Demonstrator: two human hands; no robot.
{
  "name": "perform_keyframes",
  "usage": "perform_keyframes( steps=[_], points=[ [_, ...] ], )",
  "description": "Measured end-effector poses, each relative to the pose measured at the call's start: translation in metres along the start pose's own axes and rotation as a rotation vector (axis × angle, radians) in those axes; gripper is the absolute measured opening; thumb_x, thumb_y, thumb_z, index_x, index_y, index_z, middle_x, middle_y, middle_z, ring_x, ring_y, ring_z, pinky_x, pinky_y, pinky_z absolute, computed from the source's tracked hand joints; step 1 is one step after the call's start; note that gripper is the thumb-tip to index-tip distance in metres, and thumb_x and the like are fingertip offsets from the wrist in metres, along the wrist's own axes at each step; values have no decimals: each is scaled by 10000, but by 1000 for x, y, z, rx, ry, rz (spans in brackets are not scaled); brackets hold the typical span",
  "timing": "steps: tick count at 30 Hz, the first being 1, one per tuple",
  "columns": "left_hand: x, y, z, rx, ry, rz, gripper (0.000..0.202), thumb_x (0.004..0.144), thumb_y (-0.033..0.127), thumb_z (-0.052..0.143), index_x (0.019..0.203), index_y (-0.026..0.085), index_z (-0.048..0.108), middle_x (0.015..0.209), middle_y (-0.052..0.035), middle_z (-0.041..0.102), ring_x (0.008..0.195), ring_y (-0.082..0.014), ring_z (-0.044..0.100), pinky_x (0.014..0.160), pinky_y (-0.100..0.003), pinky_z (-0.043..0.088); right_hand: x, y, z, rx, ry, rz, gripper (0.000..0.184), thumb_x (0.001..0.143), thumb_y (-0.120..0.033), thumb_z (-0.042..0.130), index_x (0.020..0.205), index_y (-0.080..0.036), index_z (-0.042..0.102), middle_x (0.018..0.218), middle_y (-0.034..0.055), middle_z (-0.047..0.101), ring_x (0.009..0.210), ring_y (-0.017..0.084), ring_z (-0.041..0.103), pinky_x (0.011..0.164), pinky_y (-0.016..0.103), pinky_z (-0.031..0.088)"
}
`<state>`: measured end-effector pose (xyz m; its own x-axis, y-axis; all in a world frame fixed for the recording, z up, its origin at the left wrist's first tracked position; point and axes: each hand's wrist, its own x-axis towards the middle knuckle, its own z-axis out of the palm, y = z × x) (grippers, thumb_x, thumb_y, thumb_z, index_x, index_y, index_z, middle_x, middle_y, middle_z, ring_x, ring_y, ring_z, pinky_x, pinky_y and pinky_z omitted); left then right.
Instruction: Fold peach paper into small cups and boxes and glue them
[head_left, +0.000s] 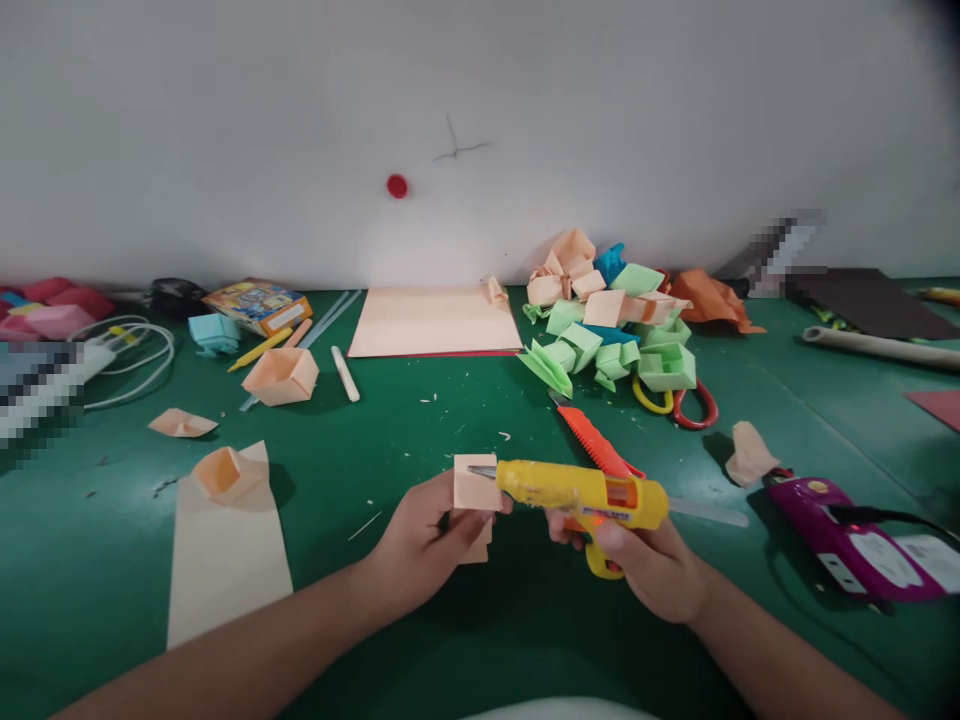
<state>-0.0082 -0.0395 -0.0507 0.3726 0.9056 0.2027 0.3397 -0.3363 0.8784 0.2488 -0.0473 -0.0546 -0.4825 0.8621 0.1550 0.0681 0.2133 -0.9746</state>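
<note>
In the middle of the view my left hand (424, 535) is closed on a small peach folded paper piece (474, 492), one flat square face turned toward me. My right hand (652, 565) grips a yellow hot glue gun (555, 485) by its handle. The gun's metal nozzle lies over the face of the paper piece; whether it touches cannot be made out. A clear glue stick (709, 511) sticks out behind the gun. Beyond the gun lies an orange utility knife (596, 440), partly covered by it.
At left, a peach paper box (281, 376) and a cream paper sheet (217, 570) lie on the green table (420, 420). Green folded papers (577, 345) and scissors (696, 405) are piled back right. A purple extension socket (847, 540) sits at right. Peach sheets (431, 320) rest by the wall.
</note>
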Motion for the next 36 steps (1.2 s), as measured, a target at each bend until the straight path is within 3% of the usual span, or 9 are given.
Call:
perform_keyframes(
  steps=[7,13,27,36],
  points=[
    [0,-4,0,101,-15,103,276,952,239,494,1030,235,758,968,-52,759,861,-178,706,747,-278,568,-3,1,-3,-122,-11,-47,368,1016,-469,463,995,-189,700,909,83,667,815,208,641,729,341,582],
    [-1,-6,1,100,-25,142,277,961,212,490,1032,239,757,948,-50,750,796,-157,699,690,-249,560,1,-7,-3,-179,12,-91,373,1013,-469,452,941,-189,689,839,76,665,765,205,641,676,333,579],
    [-3,-6,0,97,-13,188,283,967,188,496,1071,243,754,1005,-64,743,849,-168,714,718,-256,569,2,-12,-3,-231,-14,-134,305,1029,-422,443,923,-218,644,826,52,643,732,191,617,654,320,520],
    [1,-4,0,104,4,273,266,944,130,498,1045,221,727,941,-42,736,833,-154,713,713,-237,573,6,-10,-2,-216,-19,-213,296,1044,-412,441,913,-218,622,809,31,622,709,157,587,639,272,480]
  ],
)
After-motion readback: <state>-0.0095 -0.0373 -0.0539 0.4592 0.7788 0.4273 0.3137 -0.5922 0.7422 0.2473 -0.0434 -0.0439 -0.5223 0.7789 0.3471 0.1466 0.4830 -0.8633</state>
